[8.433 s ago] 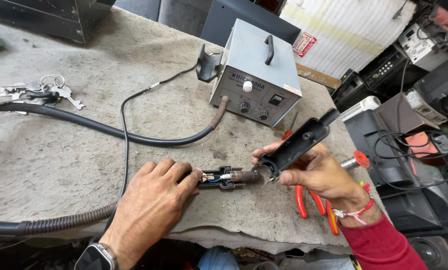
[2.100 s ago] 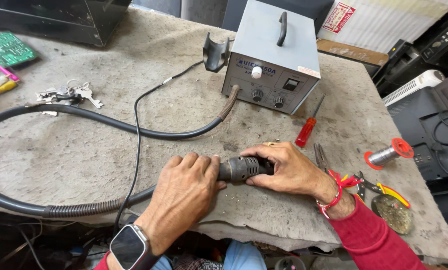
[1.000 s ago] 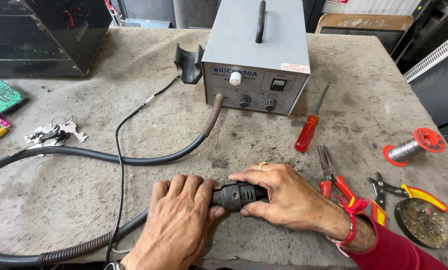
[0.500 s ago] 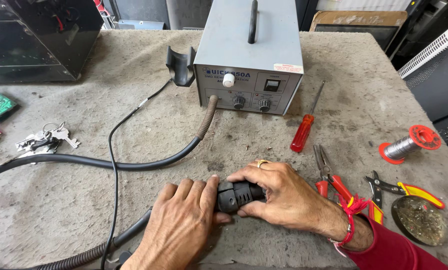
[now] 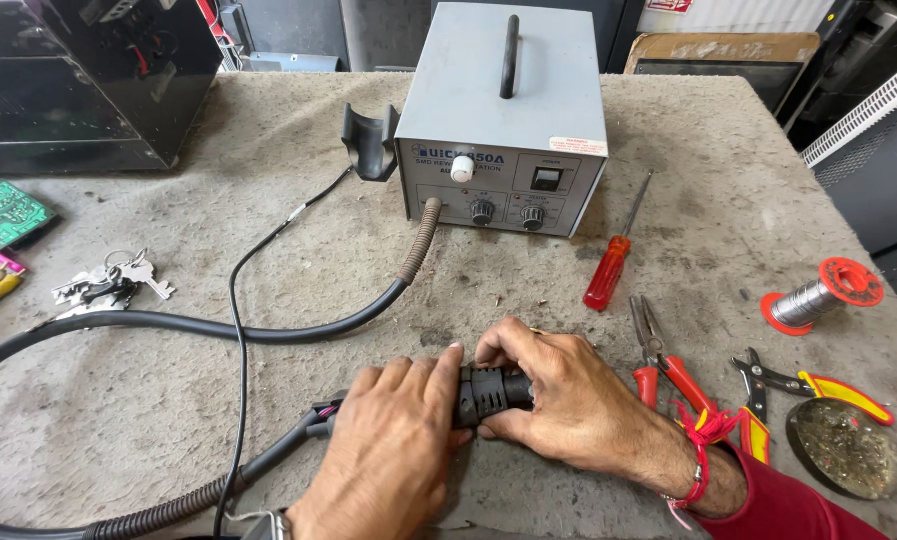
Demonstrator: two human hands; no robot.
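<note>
Head view: both hands — left [image 5: 389, 450], right [image 5: 559, 400] — closed round the black handle [image 5: 487, 392]; probably light, rigid, best held mid-barrel.

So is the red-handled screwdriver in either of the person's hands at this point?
No, the red-handled screwdriver lies on the bench beside the grey station box, while left hand and right hand grip the black handpiece.

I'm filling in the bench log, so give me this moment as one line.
left hand: grips black handpiece | right hand: grips same | hose: runs to grey station | bench
</note>
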